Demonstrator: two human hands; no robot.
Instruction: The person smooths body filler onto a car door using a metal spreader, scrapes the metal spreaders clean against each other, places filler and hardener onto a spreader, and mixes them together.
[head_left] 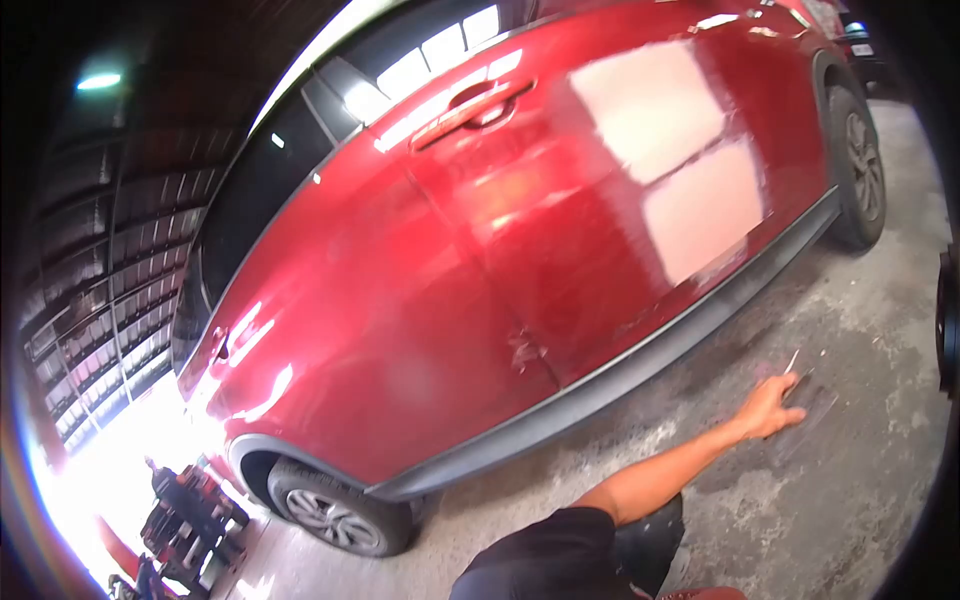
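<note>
My left hand [768,408] reaches out low over the concrete floor, at the end of a bare forearm and a black sleeve. A thin white stick [792,361] juts up from between its fingers; it is too small to name surely. The thumb stands apart from the fingers. Beside the hand is the side of a red car [380,300], not touched by it. Two pale pink, matt patches show on the car's door: an upper patch [650,105] and a lower patch [705,215]. My right hand is out of view.
A dark sill trim [600,385] runs along the car's lower edge, between one wheel [330,515] and another wheel [860,165]. Stained concrete floor [850,480] lies below. A dark vehicle or machine [195,525] stands by the bright opening at lower left.
</note>
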